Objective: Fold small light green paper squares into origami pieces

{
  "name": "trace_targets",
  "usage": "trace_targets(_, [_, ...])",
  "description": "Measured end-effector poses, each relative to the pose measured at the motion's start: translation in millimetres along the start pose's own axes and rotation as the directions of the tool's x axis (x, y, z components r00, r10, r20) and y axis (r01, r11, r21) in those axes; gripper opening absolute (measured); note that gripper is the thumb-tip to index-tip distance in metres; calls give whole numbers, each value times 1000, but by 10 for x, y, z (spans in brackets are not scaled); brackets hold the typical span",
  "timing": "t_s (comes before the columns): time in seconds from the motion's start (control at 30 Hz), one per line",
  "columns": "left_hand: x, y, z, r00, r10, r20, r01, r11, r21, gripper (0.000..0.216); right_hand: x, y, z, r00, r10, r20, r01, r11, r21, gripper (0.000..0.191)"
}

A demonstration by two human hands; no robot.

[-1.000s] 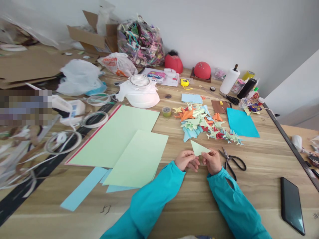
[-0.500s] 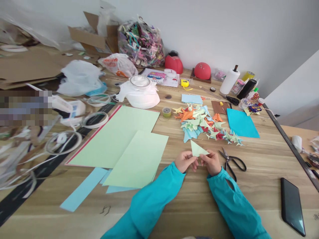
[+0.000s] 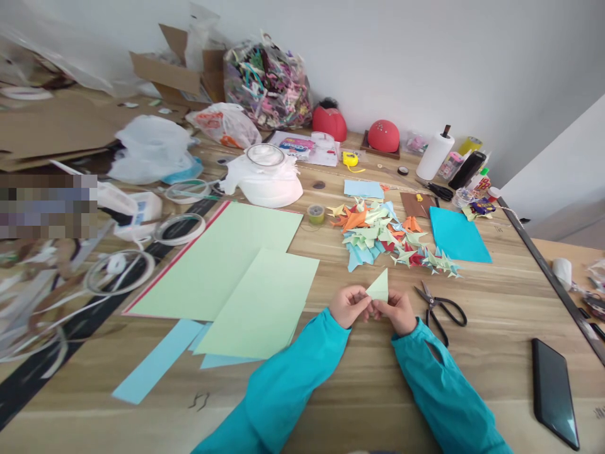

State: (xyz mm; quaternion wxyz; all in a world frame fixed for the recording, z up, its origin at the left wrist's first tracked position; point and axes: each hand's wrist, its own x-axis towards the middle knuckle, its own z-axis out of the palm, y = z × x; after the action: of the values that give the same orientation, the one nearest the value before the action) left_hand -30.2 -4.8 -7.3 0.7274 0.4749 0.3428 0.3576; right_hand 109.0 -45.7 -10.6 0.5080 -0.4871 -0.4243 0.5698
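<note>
Between my two hands is a small folded piece of pale green paper (image 3: 380, 286), its point standing upward. My left hand (image 3: 350, 306) pinches its lower left corner, and my right hand (image 3: 397, 311) grips the lower right edge. The fingertips of both hands nearly meet below the paper. Just beyond lies a heap of folded paper cranes (image 3: 373, 230) in green, orange, blue and red. Black-handled scissors (image 3: 442, 306) rest open on the table to the right of my right hand. Large pale green sheets (image 3: 262, 302) lie to the left, over blue paper.
A blue paper strip (image 3: 158, 362) lies front left. At right are a black phone (image 3: 554, 391) and a bright blue square (image 3: 459, 233). A tape roll (image 3: 316, 214) and a white bundle (image 3: 267, 176) stand behind the sheets. White coils (image 3: 120, 271) clutter the left.
The folded paper has turned in my fingers: its upper point leaned left before and now stands at the right. My hands have drawn slightly closer together.
</note>
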Motion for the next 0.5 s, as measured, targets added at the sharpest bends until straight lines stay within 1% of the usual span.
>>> trace_targets(0.2, [-8,31,-7,999,-39,33,39,999,-6,38,-9,-29,6,1000,11,15,-11,1000,-19,23])
trace_targets(0.33, [-2,22,-18,999,-38,26,37,999,39,38,-12,-37,6,1000,15,18,-15,1000,-19,24])
trace_targets(0.5, [12,1,-31,999,-50,3,49,993,111,39,-8,-12,8,1000,5,-14,-6,998,-57,22])
